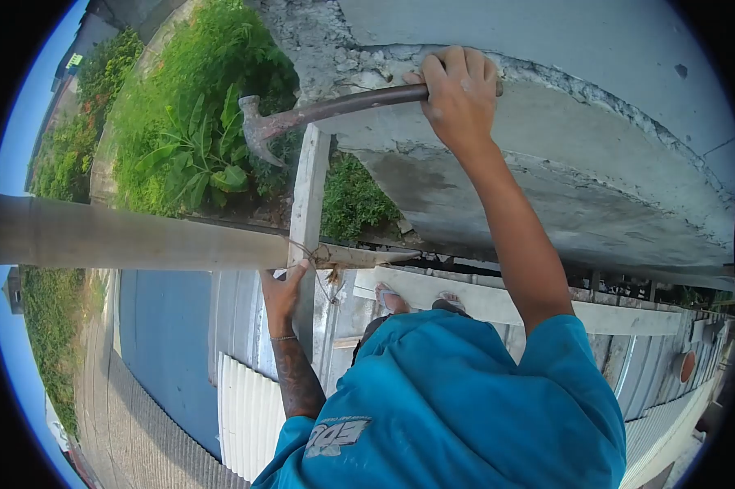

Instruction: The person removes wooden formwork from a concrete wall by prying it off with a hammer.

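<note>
Gripping the hammer (343,105) by the end of its handle, your right hand (459,96) is clamped shut, well apart from your left hand (283,295). The left is at the white board (307,183), beside the long pole (139,235), fingers partly hidden, can't tell how closed. Hammer head's past the left hand, near the board's far end.

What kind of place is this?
It looks like an outdoor building site, probably up on a roof. You can see corrugated roof sheets, a rough concrete wall, and a hammer in the person's right hand.
</note>
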A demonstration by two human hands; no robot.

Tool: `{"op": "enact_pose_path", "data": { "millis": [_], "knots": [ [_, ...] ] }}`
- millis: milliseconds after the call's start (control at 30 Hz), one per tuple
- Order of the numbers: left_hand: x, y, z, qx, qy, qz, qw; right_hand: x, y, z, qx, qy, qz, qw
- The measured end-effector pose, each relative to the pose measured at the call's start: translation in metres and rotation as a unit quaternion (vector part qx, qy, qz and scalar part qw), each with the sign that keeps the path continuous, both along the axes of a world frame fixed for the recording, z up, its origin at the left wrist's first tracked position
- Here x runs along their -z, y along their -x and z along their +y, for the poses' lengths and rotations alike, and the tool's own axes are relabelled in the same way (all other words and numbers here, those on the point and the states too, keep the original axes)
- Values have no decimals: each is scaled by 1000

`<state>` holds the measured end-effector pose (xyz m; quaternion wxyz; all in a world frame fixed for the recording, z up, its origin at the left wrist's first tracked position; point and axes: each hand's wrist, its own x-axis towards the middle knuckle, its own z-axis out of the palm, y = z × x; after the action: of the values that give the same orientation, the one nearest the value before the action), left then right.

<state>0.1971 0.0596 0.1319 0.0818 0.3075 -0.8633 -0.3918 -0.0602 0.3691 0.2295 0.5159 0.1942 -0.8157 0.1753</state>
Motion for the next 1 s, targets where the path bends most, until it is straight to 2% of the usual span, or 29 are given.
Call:
{"op": "enact_pose_path", "data": {
  "millis": [67, 167, 233, 467, 567, 667, 733, 767, 800, 900, 967, 1000],
  "knots": [
    [-1, 2, 4, 7, -28, 7, 1000, 5, 5, 2, -6, 4, 11, 1000],
    [26, 3, 1, -11, 22, 48, 999, 1, -1, 5, -16, 26, 14, 999],
    [11, 7, 16, -33, 88, 3, 996, -1, -4, 4, -3, 25, 10, 1000],
    [18, 11, 19, -87, 179, -68, 978, -3, -7, 5, -1, 19, 13, 1000],
    [-1, 14, 38, -101, 207, -143, 963, -5, -8, 5, -1, 17, 10, 1000],
    [16, 13, 27, -88, 205, -97, 970, -9, -10, 6, 4, -1, -5, 1000],
    [10, 13, 29, -88, 168, -136, 972, -8, -8, 7, -15, 0, -7, 1000],
    [7, 12, 33, -77, 164, -117, 976, -6, -5, 5, -19, 14, 18, 1000],
    [17, 6, 23, -57, 114, -76, 989, -7, -5, 5, -12, -5, 1, 1000],
    [7, -13, 11, 46, 69, -39, 996, -14, -7, -3, 13, -28, -31, 999],
    [-13, -25, 11, 59, 9, -85, 995, -20, -11, -8, 31, -56, -44, 997],
    [-16, -31, 6, 86, 28, -112, 990, -22, -12, -10, 47, -72, -35, 996]
  ]
}}
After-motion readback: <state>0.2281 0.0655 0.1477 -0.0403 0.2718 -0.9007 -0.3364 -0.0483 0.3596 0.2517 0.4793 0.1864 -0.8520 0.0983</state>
